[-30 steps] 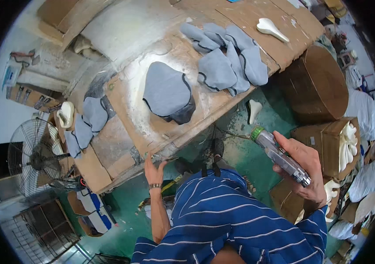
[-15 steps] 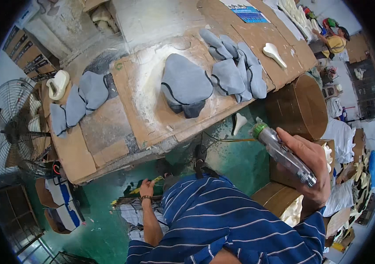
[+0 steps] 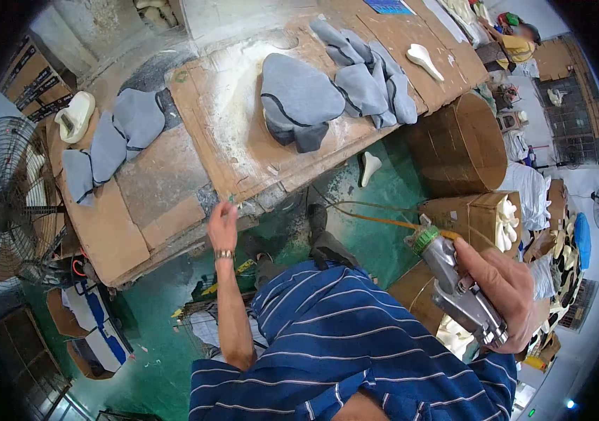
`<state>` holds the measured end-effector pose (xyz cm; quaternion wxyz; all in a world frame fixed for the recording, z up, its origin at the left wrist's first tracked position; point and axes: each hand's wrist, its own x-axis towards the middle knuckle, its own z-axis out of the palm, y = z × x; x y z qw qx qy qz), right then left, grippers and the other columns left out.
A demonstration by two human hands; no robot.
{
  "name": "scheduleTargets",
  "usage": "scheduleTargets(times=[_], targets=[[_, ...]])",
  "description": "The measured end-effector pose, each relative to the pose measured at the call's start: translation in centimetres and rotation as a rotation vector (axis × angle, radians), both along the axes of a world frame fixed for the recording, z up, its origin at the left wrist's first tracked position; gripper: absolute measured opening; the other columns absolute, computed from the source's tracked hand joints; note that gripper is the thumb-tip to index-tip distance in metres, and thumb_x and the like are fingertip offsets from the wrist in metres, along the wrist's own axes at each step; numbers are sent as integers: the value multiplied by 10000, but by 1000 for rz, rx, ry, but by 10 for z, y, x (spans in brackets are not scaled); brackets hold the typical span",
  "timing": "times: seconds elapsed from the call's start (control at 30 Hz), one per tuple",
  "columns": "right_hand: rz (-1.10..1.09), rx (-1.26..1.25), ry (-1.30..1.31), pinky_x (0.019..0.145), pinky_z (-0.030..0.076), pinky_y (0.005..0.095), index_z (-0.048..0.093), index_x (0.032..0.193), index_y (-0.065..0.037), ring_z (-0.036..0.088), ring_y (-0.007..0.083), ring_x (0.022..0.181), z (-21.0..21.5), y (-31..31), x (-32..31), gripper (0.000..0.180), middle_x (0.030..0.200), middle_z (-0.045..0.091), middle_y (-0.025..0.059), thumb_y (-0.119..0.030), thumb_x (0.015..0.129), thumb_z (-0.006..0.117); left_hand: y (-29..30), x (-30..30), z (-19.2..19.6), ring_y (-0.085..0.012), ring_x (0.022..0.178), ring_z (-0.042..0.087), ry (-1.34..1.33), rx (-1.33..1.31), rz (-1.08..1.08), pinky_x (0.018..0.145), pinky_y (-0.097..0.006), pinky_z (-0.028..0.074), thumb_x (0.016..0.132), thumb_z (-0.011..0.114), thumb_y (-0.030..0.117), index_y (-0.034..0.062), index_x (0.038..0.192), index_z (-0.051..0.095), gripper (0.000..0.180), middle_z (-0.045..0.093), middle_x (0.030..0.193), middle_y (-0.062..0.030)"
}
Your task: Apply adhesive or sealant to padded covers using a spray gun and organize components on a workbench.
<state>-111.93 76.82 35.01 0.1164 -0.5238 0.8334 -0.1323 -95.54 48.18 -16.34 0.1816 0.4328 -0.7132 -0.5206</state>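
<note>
My right hand (image 3: 499, 291) grips a silver air staple gun (image 3: 454, 281) with a green end, out over the floor to the right. A yellowish hose (image 3: 373, 219) trails from near the tool. At the table's front edge is my left hand (image 3: 223, 226), its fingers drawn together. A tiny greenish thing shows at those fingertips, too small to name. On the cardboard-covered table (image 3: 173, 231) lies a large grey fabric cover (image 3: 299, 91) with dark seams. More grey covers lie at its right (image 3: 363, 90) and toward the table's left end (image 3: 138, 119).
Cream saddle-shaped shells lie on the table's left (image 3: 75, 117), right (image 3: 424, 60) and on the green floor (image 3: 369, 168). A tall cardboard drum (image 3: 454, 147) and a carton (image 3: 468, 210) stand right. A large fan (image 3: 15, 210) is at left; another person (image 3: 517, 45) is far right.
My left hand has risen from beside the floor basket to the table's front edge. My right hand has lowered and turned the staple gun slightly. The view has shifted.
</note>
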Motion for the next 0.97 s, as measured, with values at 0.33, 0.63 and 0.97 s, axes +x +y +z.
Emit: scheduleTargets(times=[0.33,0.63,0.97], targets=[[-7,-37,-146,588,527,387,577,1400,78,680,293,698,-21,96,-48,767,859,692,146,-111,714,862,-65,-267,120,-304,1335,559,-59,-745,-371,1111,-440,445,800,809,453,194,1146,795,433,616,1433,-164],[-72,-253,-360,583,518,380,591,1377,100,675,289,684,-51,168,-119,692,824,684,146,-103,751,806,-98,-357,125,-298,1363,556,-490,-721,-625,1117,-412,466,679,889,416,257,1010,842,370,590,1488,-107],[-120,-305,-477,638,548,405,563,1399,114,701,321,742,-78,210,-199,720,886,714,169,-99,754,801,-91,-357,104,-355,1515,368,-175,-150,-407,1223,-449,331,809,793,217,149,1199,792,396,433,1611,-187]])
